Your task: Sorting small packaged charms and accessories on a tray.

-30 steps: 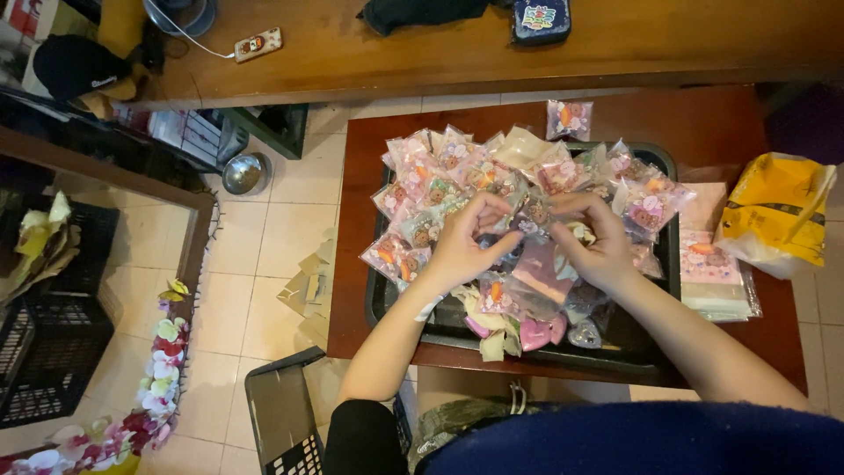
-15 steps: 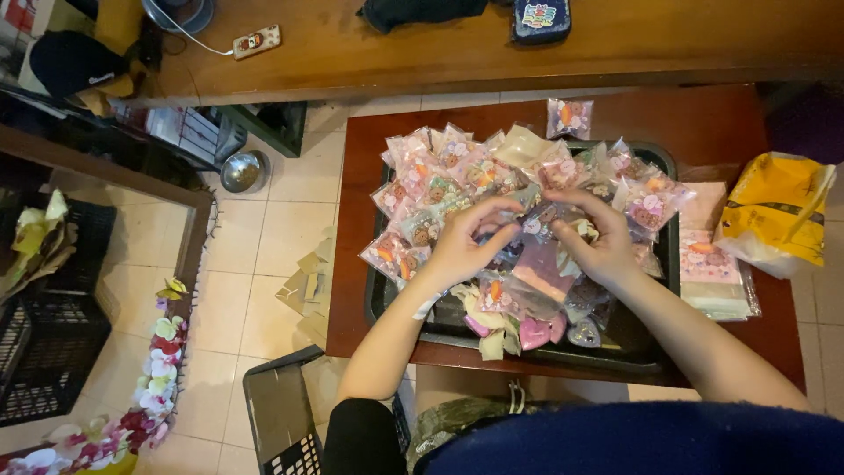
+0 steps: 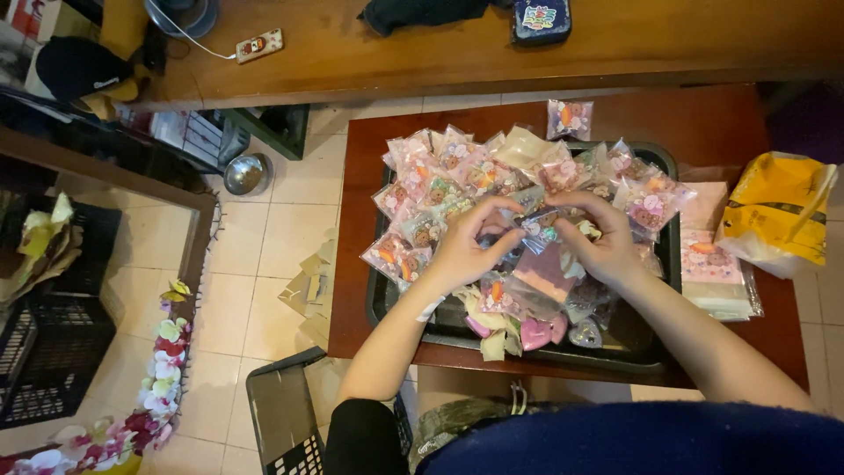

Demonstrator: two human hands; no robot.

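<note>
Both hands, the left hand [image 3: 462,251] and right hand [image 3: 605,249], have closed in, now pinching one small packet [image 3: 538,226] between them above the tray [image 3: 655,356].

packets [image 3: 457,171]: clear, pink-printed | tray [image 3: 661,356]: black | table [image 3: 703,119]: reddish-brown | bag [image 3: 778,211]: yellow

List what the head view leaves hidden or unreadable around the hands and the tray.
- Small packet between left hand and right hand: fingers cover most of it; contents too small to tell.
- Tray: its floor is buried under clear packets and pink pieces.
- Yellow bag: contents hidden by the bag itself.
- Black crate: cut off by the left edge.
</note>
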